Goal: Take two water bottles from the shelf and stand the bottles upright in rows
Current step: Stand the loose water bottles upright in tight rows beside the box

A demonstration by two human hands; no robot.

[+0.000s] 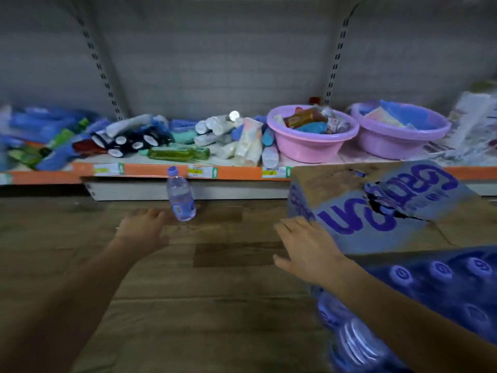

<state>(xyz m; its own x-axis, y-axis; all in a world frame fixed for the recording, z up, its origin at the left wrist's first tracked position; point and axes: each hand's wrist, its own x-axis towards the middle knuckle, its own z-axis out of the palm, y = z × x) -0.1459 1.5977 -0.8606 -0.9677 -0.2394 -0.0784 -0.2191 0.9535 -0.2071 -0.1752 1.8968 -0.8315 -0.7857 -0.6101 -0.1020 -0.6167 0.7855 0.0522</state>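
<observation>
One small clear water bottle (180, 196) with a purple cap stands upright on the wood-pattern surface (215, 305), close to the orange shelf edge. My left hand (144, 228) lies just left of its base with fingers spread, holding nothing. My right hand (306, 249) is open, fingers stretched toward the flap of a cardboard box (376, 205) printed with purple letters. Below my right forearm sits a shrink-wrapped pack of water bottles (443, 286) with purple caps.
An orange-edged shelf (150, 170) runs across the back, heaped with lying tubes, bottles and packets. Two pink-purple basins (312, 135) (400, 133) full of packets stand at its right. Grey back panels with slotted uprights rise behind.
</observation>
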